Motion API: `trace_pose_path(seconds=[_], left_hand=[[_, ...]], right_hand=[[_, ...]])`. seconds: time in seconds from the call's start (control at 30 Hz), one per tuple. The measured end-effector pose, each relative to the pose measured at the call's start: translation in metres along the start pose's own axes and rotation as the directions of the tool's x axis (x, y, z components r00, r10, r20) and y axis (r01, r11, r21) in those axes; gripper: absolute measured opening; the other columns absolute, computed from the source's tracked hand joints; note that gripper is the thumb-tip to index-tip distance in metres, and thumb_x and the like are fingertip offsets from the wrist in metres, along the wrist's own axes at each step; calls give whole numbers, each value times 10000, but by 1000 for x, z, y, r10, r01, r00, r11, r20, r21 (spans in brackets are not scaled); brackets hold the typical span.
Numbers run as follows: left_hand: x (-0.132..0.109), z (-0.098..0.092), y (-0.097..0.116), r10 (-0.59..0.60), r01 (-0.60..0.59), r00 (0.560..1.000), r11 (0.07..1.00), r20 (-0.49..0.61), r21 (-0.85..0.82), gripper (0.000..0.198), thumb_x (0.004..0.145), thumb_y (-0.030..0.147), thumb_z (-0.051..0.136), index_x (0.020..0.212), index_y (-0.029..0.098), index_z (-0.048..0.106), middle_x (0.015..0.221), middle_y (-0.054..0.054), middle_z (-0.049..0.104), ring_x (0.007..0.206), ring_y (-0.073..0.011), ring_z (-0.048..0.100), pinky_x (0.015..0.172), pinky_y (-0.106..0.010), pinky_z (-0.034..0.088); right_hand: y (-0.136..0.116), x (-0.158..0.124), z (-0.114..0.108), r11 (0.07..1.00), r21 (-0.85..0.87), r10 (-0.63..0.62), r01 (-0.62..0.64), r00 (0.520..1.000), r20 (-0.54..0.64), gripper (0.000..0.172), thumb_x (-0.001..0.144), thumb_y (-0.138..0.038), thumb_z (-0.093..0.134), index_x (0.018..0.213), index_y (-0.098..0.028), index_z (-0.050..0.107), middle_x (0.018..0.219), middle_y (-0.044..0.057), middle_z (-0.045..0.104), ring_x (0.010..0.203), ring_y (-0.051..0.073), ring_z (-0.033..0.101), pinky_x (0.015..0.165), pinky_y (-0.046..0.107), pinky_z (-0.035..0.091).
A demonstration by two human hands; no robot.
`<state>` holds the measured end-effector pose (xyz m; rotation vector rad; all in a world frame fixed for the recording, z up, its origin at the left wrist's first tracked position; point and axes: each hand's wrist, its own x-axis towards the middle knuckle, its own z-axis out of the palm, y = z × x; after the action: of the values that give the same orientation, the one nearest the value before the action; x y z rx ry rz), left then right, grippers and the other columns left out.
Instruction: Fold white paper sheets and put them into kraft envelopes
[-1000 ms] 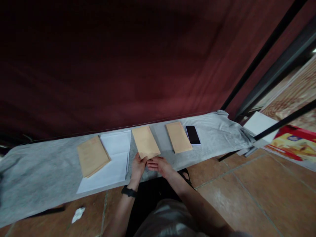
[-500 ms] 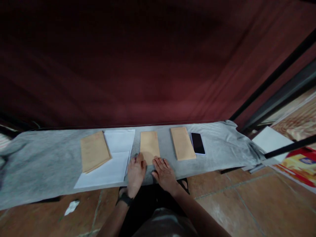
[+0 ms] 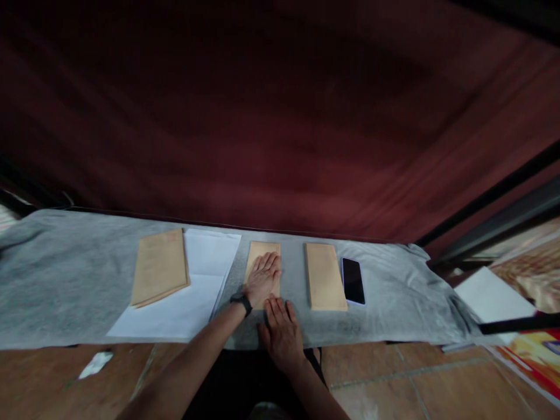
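Observation:
A brown paper envelope (image 3: pixel 263 247) lies upright in front of me on the grey cloth. My left hand (image 3: pixel 262 275), with a dark band at its wrist, rests flat across the envelope with fingers stretched out. At the envelope's near right corner, my right hand (image 3: pixel 282 332) lies with its fingers extended and fingertips touching the edge. To the right sits a thicker brown envelope stack (image 3: pixel 326 277). On the left, several brown envelopes (image 3: pixel 161 265) overlap white paper sheets (image 3: pixel 196 300). Part of the middle envelope is hidden under my left hand.
A phone (image 3: pixel 353 281) lies beside the right stack. The grey cloth (image 3: pixel 394 291) covers a long narrow surface against a dark red panel (image 3: pixel 280 146). Black bars and a white board (image 3: pixel 494 294) stand at the right. A crumpled tissue (image 3: pixel 95 364) is on the tiled floor.
My left hand has moved from the envelope's near left corner up onto its middle and flattened out. My right hand stays at the near right corner. The view has tilted slightly.

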<state>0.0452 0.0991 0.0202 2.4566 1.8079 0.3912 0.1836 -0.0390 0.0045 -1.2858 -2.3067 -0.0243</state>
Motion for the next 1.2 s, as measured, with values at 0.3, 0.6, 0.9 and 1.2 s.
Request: trace_pose_path(seconds=[0.3,0.6,0.9,1.2], left_hand=[[40,-4,-9,-81,82,996,996,33,-20,565,1028,407,297,1564,249,383,1631,-45,390,1533,-302,273,1246,-589,172],[-3,2,-19,93,-92,995,995,44,-24,535,1042,365,261,1556,291,393,1629,7,392,1534,-231,282,1258,-504,183],[-74,3,-14,190,-188,980,981,60,-43,575,1069,425,204,1600,223,287,1657,-42,329,1540,-178,265,1266,-418,180],[-137,-9,-12,248,-248,969,969,8,-8,700,1037,572,294,1614,179,238,1654,-115,320,1542,-212,269,1266,-407,217]], right_hand=[[2,-1,4,1000,-9,-17,17,999,-27,596,1040,-417,511,1568,-180,369,1568,84,478,1461,253,426,1225,463,309],[0,4,-5,1000,12,17,-18,998,57,553,1047,-427,478,1531,-166,432,1551,95,500,1435,233,456,1238,451,283],[4,1,2,999,-21,32,-30,993,116,482,1053,-397,449,1451,-139,536,1493,101,568,1437,233,454,1254,458,258],[2,3,-8,999,-44,27,-20,986,164,576,1044,-347,465,1569,-137,357,1588,120,440,1489,220,377,1253,449,258]])
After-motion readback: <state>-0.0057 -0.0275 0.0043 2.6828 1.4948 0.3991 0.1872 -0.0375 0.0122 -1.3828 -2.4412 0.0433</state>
